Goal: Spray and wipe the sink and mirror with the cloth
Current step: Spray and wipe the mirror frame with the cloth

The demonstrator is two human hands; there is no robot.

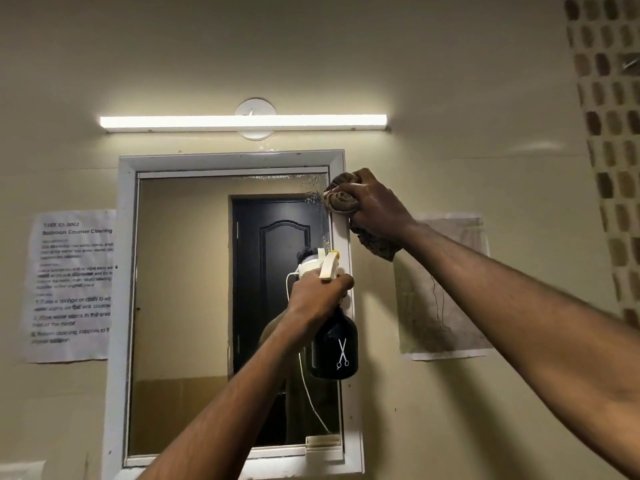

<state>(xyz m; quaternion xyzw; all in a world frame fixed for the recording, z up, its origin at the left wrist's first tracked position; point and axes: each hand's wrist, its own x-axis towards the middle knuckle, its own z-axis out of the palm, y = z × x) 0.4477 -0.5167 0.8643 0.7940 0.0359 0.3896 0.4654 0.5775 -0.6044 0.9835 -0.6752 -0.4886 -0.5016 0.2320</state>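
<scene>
My right hand [372, 211] is gripping the bunched cloth [341, 199], pressing it against the mirror [187, 289] at its top right corner, where droplets are beading on the glass. The cloth looks soft and limp, so I am keeping it wadded in my fist. My left hand [318, 296] is curling round the neck of the spray bottle [334, 344], just under the trigger. It is probably light but slick, and the neck is the surest hold. The sink is lying out of view.
</scene>
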